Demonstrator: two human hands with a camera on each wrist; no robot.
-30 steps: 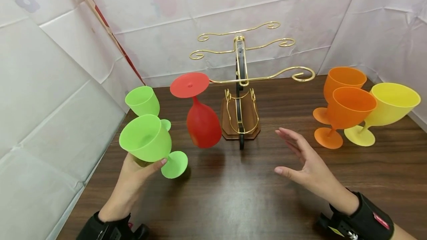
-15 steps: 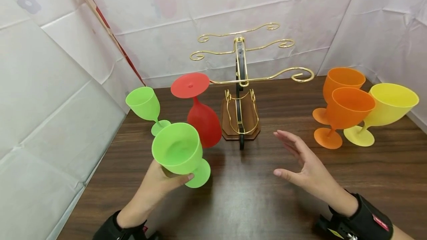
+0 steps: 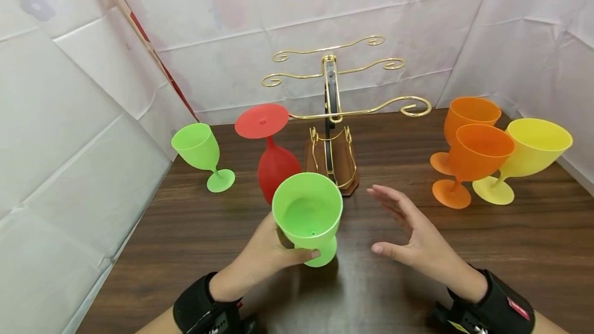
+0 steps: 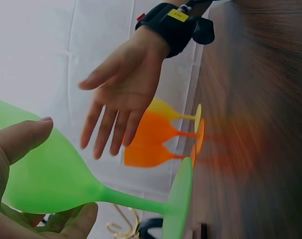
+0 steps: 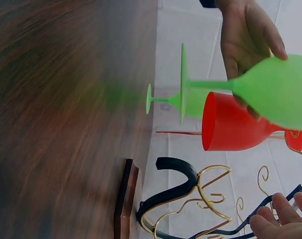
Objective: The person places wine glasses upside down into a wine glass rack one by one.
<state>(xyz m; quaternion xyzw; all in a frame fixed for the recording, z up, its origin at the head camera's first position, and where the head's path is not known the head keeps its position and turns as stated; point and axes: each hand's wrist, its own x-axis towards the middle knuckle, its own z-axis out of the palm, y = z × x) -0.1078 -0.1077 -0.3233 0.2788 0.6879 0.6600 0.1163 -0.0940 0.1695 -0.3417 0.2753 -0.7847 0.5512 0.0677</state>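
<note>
My left hand [image 3: 274,249] grips a green goblet [image 3: 308,210] by its bowl, thumb on the near side. In the left wrist view the goblet's stem [image 4: 136,200] and foot stick out beyond the fingers. The right wrist view shows its foot [image 5: 183,84] apart from the tabletop. To the right of it, my right hand [image 3: 417,236] hovers with fingers extended and thumb spread, holding nothing. Behind the goblet stands a gold wire glass rack [image 3: 330,92] on a wooden base. A red goblet [image 3: 276,164] hangs upside down from the left of the rack's lowest arm.
A second green goblet [image 3: 197,148] stands upright at the back left. Two orange goblets [image 3: 482,153] and a yellow goblet [image 3: 538,146] stand close together at the right. White sheeting [image 3: 223,14] encloses the back and sides of the dark wooden table [image 3: 185,241].
My left hand has carried the green goblet rightward from beside the other green one to in front of the rack, turning it more upright. The right hand has stayed almost still.
</note>
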